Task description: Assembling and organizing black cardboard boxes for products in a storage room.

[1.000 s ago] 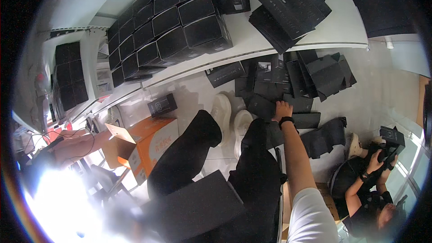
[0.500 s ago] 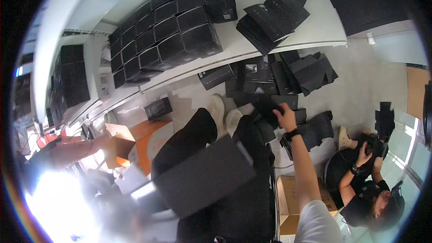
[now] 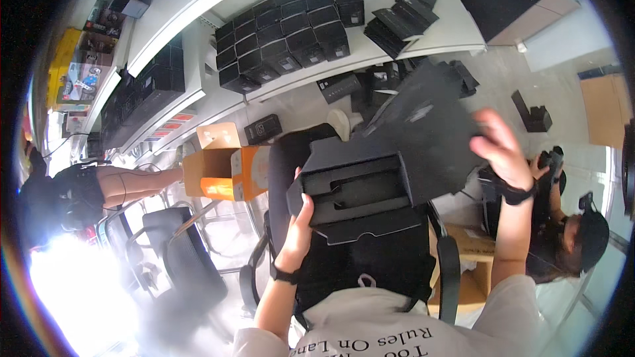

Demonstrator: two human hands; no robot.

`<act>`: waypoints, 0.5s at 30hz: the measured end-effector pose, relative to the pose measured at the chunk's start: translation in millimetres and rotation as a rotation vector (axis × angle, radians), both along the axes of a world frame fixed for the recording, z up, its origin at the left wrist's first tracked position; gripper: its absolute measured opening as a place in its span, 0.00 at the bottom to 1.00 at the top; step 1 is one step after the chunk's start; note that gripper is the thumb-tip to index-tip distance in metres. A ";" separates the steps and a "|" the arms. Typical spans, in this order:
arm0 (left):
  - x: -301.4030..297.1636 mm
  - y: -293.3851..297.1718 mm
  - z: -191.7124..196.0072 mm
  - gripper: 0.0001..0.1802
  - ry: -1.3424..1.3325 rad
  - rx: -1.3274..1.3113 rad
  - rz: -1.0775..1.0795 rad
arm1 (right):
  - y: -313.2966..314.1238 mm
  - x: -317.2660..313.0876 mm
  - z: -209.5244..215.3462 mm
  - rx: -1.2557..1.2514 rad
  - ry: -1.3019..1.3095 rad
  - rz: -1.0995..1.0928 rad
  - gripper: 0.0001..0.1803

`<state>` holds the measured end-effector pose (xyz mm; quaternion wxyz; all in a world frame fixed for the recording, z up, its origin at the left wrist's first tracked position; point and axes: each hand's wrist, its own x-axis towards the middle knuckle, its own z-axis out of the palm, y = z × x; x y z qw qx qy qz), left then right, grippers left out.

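My left hand (image 3: 296, 238) grips the near left side of a black cardboard box (image 3: 360, 225) above my lap, with the thumb on its rim. The box is open and shows a dark insert (image 3: 357, 192) with a long recess. On its right side a large black cardboard panel (image 3: 430, 135) stands up and appears joined to it. My right hand (image 3: 504, 158) is at the panel's right edge, fingers apart and blurred by motion. Whether the fingertips touch the panel is hard to see.
Rows of black boxes (image 3: 284, 39) and flat black cardboard (image 3: 400, 20) fill the white shelf ahead. Black cardboard litters the floor below. An orange carton (image 3: 228, 172) and chairs (image 3: 188, 251) stand left. At right sit a brown carton (image 3: 463, 264) and another person (image 3: 569, 225).
The black box has come up between my hands and now shows its inside. My left hand has come onto it. My right hand has left the floor cardboard, moving right and nearer.
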<state>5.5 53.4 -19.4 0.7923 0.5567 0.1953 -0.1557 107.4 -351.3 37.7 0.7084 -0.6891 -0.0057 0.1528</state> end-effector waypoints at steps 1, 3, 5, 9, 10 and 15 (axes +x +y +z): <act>-3.1 0.1 -1.3 0.33 -0.010 0.026 -0.084 | 15.8 -3.8 -1.0 -0.162 0.018 0.153 0.21; -13.6 0.3 -1.1 0.34 0.090 -0.098 -0.101 | 53.5 -9.1 -13.8 -0.112 0.033 0.426 0.19; -18.6 2.6 -1.5 0.34 0.042 -0.068 -0.115 | 80.6 -20.6 -21.0 -0.247 0.177 0.572 0.17; -26.6 9.7 1.0 0.35 -0.047 -0.024 -0.115 | 111.4 -39.4 -21.7 -0.319 -0.075 0.494 0.15; -27.7 11.1 1.0 0.36 -0.049 -0.021 -0.137 | 119.4 -43.6 -21.7 -0.337 -0.173 0.413 0.15; -32.2 12.2 -7.8 0.41 -0.081 0.028 -0.210 | 155.6 -70.1 -29.4 -0.789 -0.434 0.327 0.15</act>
